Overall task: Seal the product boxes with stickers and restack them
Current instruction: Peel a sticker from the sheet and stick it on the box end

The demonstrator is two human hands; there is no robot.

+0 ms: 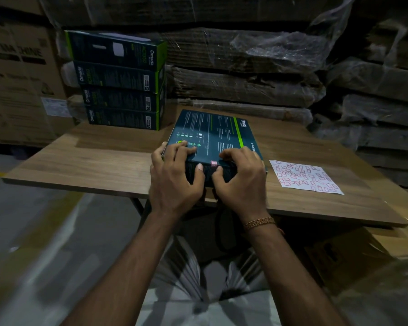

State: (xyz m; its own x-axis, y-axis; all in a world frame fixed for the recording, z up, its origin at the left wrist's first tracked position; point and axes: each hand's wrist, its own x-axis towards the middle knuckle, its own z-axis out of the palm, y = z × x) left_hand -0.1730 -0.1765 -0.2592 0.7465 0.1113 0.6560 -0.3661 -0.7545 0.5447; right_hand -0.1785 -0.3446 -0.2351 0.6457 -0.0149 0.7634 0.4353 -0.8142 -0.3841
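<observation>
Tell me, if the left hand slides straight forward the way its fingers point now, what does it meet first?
Probably nothing soon: the left hand already rests on the box, so it would slide along its top. The stack of boxes stands further left, seemingly off that line.

Bare forearms, no sleeves; a gold chain bracelet (259, 222) circles the right wrist.

Legible markings: "Omada" on the green-striped top face of the flat product box (212, 135), "Omada" again on the side panels of the stacked boxes (120, 83), remaining fine print there blurred; partial dark lettering "…CHINE" on the brown carton (17, 74) at left.
</observation>
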